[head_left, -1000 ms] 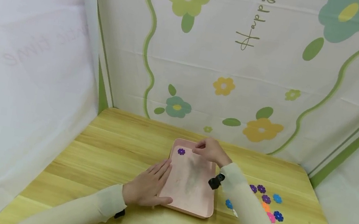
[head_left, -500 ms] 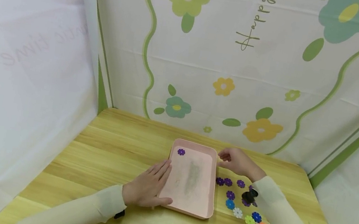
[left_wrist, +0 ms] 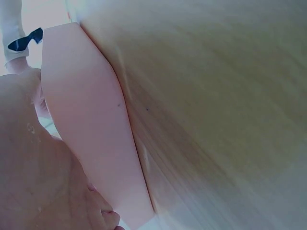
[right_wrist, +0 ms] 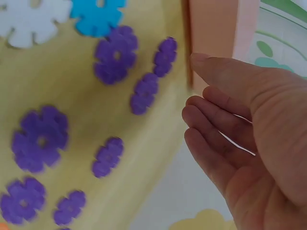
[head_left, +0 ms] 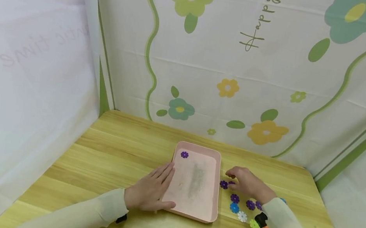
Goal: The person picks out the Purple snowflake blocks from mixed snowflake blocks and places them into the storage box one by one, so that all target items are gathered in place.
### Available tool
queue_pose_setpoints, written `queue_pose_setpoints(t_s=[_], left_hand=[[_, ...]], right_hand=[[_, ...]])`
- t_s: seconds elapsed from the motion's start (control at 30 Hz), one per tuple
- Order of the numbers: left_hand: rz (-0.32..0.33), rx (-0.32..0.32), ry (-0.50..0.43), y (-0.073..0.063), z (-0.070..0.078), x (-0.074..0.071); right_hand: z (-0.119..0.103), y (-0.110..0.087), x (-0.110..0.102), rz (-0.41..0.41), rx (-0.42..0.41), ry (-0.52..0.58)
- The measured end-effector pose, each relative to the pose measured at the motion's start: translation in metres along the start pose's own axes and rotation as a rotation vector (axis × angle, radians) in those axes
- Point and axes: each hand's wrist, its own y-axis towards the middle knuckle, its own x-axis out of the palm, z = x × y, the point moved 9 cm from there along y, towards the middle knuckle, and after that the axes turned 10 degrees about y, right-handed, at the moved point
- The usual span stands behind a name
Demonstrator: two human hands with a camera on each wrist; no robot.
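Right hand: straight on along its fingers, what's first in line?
Likely the pink tray, at its right-hand wall. In the head view, the purple piece beside it sits just off that line. Height is unclear, so the right hand may pass over the wall.

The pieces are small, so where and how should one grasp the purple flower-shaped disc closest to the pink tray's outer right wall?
I would pinch the near and far rims of the purple flower-shaped disc, coming from above: it lies flat, the pink tray stands to its left, and another purple disc lies close on its right.
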Motion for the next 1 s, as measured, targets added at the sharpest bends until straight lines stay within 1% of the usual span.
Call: queue_pose_setpoints(t_s=[0.13, 0.2, 0.37, 0.53, 0.67, 0.8, 0.9, 1.0], left_hand=[[0.001, -0.003, 0.007, 0.000, -0.001, 0.004], [0.003, -0.004, 0.004, 0.000, -0.001, 0.005], [-0.013, -0.003, -0.012, 0.001, 0.000, 0.000], [-0.035, -0.002, -0.021, 0.000, 0.002, -0.006], [-0.054, -0.006, -0.027, 0.000, 0.001, -0.005], [-0.072, -0.013, -0.038, 0.000, 0.001, -0.003], [-0.068, -0.013, -0.040, 0.000, 0.001, -0.004], [-0.069, -0.017, -0.041, -0.001, 0.001, -0.004]], right_hand=[[0.004, -0.002, 0.009, 0.025, -0.001, 0.011], [0.004, -0.003, 0.011, 0.044, -0.018, 0.005], [0.002, -0.003, 0.016, 0.071, -0.066, 0.002], [0.002, -0.001, 0.020, 0.073, -0.086, -0.024], [0.004, 0.001, 0.021, 0.073, -0.083, -0.008], [0.007, 0.004, 0.020, 0.071, -0.049, 0.033], [0.012, 0.008, 0.020, 0.058, -0.010, 0.065], [0.016, 0.012, 0.021, 0.035, 0.006, 0.104]])
